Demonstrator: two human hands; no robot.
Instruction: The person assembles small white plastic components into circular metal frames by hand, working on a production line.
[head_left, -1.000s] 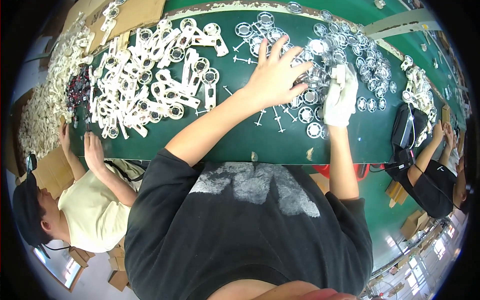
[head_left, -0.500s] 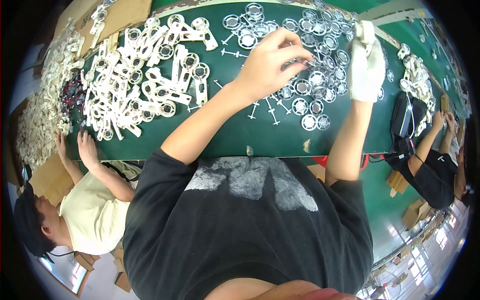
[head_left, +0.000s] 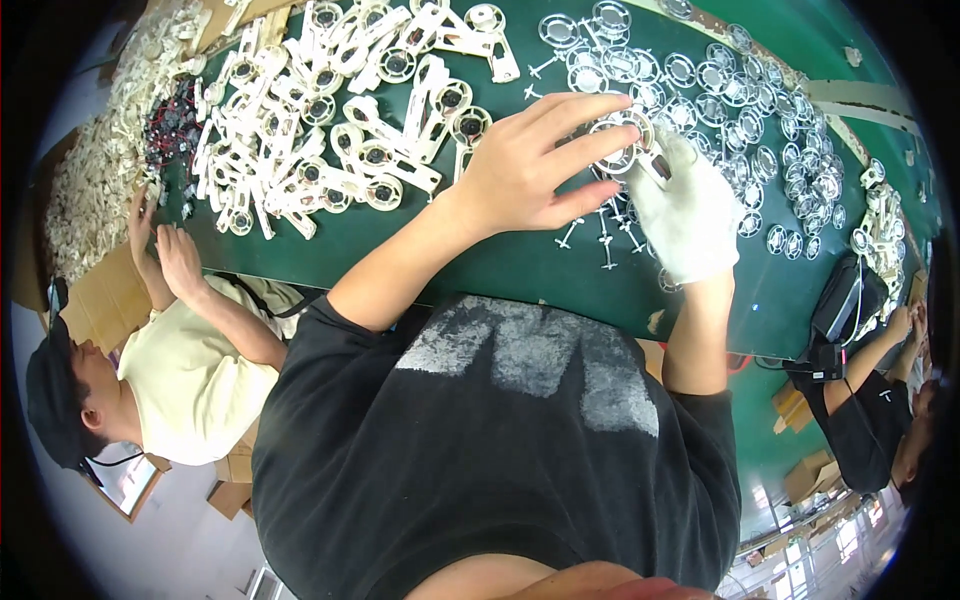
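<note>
My bare left hand (head_left: pixel 545 168) reaches over the table, its fingers and thumb around a round spoked ring (head_left: pixel 620 150). In a white glove, my right hand (head_left: pixel 690 220) grips a cream plastic arm with a round head (head_left: pixel 657 168), mostly covered by the glove and ring. Ring and round head meet between my hands; whether they are joined I cannot tell. Just beyond my hands lie many shiny spoked rings (head_left: pixel 712 108). Small pale cross-ended rods (head_left: pixel 606 240) are scattered below the hands.
Cream arm-shaped parts with round heads (head_left: pixel 375 155) cover the green table (head_left: pixel 500 268) on the left. Farther left are dark wired parts (head_left: pixel 172 125) and a big cream heap (head_left: pixel 100 180). Co-workers sit at left (head_left: pixel 195 390) and right (head_left: pixel 860 430). A black bag (head_left: pixel 838 300) lies at right.
My right hand has come down and left with the cream part, toward my left hand. The ring in my left hand now meets it. The view has shifted, so the table's things appear moved.
</note>
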